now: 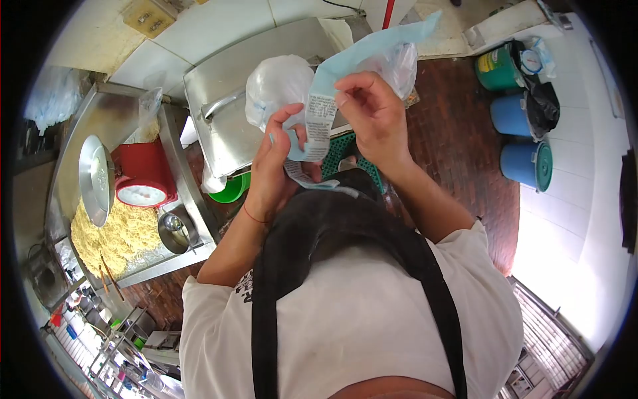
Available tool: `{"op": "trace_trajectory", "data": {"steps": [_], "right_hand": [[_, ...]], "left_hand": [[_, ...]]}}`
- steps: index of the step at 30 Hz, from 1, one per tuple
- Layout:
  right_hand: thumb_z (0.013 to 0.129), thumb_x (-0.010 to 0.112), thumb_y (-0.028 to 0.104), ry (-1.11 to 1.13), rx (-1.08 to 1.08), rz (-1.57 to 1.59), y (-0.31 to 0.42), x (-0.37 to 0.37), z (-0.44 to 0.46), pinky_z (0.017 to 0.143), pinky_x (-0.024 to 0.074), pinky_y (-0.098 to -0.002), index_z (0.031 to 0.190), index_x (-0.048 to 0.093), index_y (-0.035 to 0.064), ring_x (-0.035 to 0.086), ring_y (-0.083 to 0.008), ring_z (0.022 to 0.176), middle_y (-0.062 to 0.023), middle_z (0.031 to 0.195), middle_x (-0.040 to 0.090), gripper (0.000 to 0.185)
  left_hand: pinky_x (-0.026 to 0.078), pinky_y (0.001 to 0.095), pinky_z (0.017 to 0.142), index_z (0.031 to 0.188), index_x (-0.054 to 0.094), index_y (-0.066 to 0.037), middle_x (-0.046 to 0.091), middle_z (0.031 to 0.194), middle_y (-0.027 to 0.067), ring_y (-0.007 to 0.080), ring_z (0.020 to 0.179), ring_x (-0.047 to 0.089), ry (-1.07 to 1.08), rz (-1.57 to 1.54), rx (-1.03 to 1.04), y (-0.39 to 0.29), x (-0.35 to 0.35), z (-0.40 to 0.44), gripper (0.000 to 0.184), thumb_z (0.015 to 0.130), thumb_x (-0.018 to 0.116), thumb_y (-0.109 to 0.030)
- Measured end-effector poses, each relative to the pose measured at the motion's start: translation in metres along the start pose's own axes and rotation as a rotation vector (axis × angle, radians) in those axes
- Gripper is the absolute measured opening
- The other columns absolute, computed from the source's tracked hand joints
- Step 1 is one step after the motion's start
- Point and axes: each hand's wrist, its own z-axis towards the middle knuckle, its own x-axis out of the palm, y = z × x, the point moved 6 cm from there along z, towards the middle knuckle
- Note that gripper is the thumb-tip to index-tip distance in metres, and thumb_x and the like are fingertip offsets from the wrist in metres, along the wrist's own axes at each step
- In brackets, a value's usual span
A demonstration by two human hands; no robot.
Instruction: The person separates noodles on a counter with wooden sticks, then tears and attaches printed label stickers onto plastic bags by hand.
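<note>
A long pale-blue paper strip (321, 110) with printed text runs between my two hands, its upper end rising to the right and its lower end curling down over the black apron. My left hand (278, 149) is closed round the curled lower part. The thumb and forefinger of my right hand (372, 113) pinch the strip's right edge. Just behind the strip sits a filled white plastic bag (279, 90) on a steel lid (229, 100). Another clear plastic bag (399, 70) shows behind my right hand.
At the left, a steel tray (146, 267) holds yellow noodles (109, 236), with a red scale (143, 169) and a metal bowl (177, 229) beside them. A green basin (232, 189) lies below the lid. Blue bins (525, 163) line the right wall.
</note>
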Motion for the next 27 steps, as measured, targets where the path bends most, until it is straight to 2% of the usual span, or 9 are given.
{"op": "trace_trajectory", "data": {"steps": [3,6,9,12,15,18,21,24,27], "right_hand": [[0.094,0.064,0.004,0.03,-0.02,-0.027,0.002,0.006,-0.001,0.075,0.0486,-0.0219,0.105,0.063,0.0025,0.058,-0.0055,0.084,-0.0003,0.091,0.06,0.011],[0.094,0.064,0.003,0.028,-0.062,-0.094,0.007,0.006,0.0,0.072,0.0483,-0.0221,0.106,0.063,0.0027,0.058,-0.0054,0.08,0.0002,0.089,0.06,0.012],[0.094,0.063,0.002,-0.082,-0.145,-0.224,0.013,-0.005,0.007,0.07,0.0491,-0.022,0.105,0.062,0.0023,0.059,-0.0058,0.078,-0.0002,0.088,0.061,0.011],[0.095,0.064,0.002,-0.139,-0.153,-0.036,0.018,-0.012,0.017,0.069,0.0503,-0.0222,0.105,0.062,0.0016,0.059,-0.0063,0.078,-0.0012,0.089,0.063,0.011],[0.095,0.064,0.002,-0.126,-0.116,0.051,0.021,-0.011,0.019,0.066,0.0519,-0.0237,0.106,0.062,0.0012,0.06,-0.0071,0.077,-0.0017,0.089,0.064,0.012],[0.095,0.064,0.002,-0.077,-0.083,0.033,0.017,-0.008,0.017,0.065,0.052,-0.0238,0.107,0.062,0.0012,0.06,-0.0073,0.077,-0.0015,0.089,0.063,0.012],[0.095,0.064,0.002,-0.009,-0.063,-0.019,0.02,-0.001,0.013,0.065,0.0516,-0.0234,0.107,0.062,0.0012,0.06,-0.0072,0.077,-0.0014,0.089,0.063,0.012],[0.095,0.063,0.002,0.041,-0.054,-0.017,0.021,0.004,0.009,0.065,0.0512,-0.023,0.107,0.062,0.0015,0.06,-0.007,0.077,-0.0012,0.088,0.063,0.012],[0.095,0.063,0.002,0.013,-0.131,-0.029,0.029,0.002,0.007,0.065,0.0516,-0.0232,0.108,0.062,0.0022,0.06,-0.0073,0.078,-0.0013,0.089,0.063,0.012]], "left_hand": [[0.055,0.0324,0.061,0.144,0.037,-0.01,0.053,0.107,0.0038,0.0178,0.078,0.059,0.121,-0.147,-0.055,-0.003,0.007,-0.004,0.067,0.095,0.066,-0.044],[0.049,0.0281,0.058,0.142,0.041,-0.008,0.056,0.103,0.0046,0.0151,0.076,0.057,0.328,0.069,-0.108,-0.001,0.0,-0.005,0.065,0.093,0.071,-0.038],[0.044,0.0258,0.057,0.134,0.052,-0.004,0.057,0.088,0.0028,0.0127,0.071,0.054,0.303,0.067,-0.245,0.008,-0.011,-0.009,0.052,0.093,0.073,-0.028],[0.046,0.0251,0.058,0.119,0.064,-0.002,0.063,0.087,0.0057,0.0128,0.071,0.057,0.232,0.175,-0.344,0.013,-0.024,-0.01,0.046,0.089,0.076,-0.034],[0.051,0.028,0.071,0.112,0.067,0.0,0.069,0.092,0.0085,0.0156,0.079,0.064,0.169,0.355,-0.296,0.012,-0.028,-0.011,0.037,0.087,0.078,-0.025],[0.052,0.0263,0.081,0.124,0.064,0.0,0.073,0.103,0.0098,0.0128,0.091,0.067,0.397,0.551,-0.316,0.002,-0.012,-0.016,0.035,0.092,0.071,-0.012],[0.052,0.0268,0.085,0.127,0.061,0.0,0.073,0.097,0.0069,0.0118,0.09,0.067,0.366,0.36,-0.351,-0.016,0.016,-0.021,0.038,0.092,0.071,-0.011],[0.052,0.0279,0.086,0.13,0.057,0.001,0.072,0.098,0.008,0.0128,0.092,0.067,0.503,0.367,-0.411,-0.012,0.015,-0.013,0.043,0.091,0.071,-0.009],[0.053,0.0291,0.086,0.131,0.054,0.001,0.071,0.1,0.0099,0.0146,0.093,0.067,0.436,0.545,-0.308,-0.01,0.007,-0.004,0.044,0.091,0.07,-0.008]]}}
